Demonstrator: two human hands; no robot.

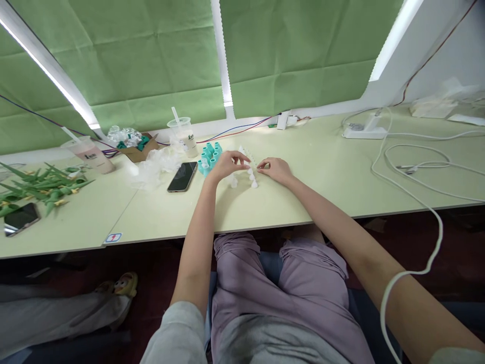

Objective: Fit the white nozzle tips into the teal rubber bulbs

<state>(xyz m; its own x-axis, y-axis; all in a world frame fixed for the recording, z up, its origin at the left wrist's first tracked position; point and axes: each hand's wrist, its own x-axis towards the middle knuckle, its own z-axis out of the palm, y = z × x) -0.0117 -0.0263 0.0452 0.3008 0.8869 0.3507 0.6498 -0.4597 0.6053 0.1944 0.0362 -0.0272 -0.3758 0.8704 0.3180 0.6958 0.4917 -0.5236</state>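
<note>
Both hands are over the pale table, close to a row of small white pieces (253,178) whose exact kind is too small to make out. My left hand (226,165) is on the left of the row, thumb and fingers bent together in a pinch; whatever lies between the tips is too small to see. Across the row, my right hand (277,170) has its fingertips drawn together beside the white pieces, and what they hold is hidden. More white pieces (232,180) sit under my left hand. A cluster of teal tube-shaped parts (210,155) stands just left of that hand.
A black phone (182,177), crumpled clear plastic (155,169) and a drink cup (185,135) are to the left. Further left are an open cardboard box (140,150), a pink drink (91,154) and green plant-like pieces (49,188). A white cable (413,194) loops on the right.
</note>
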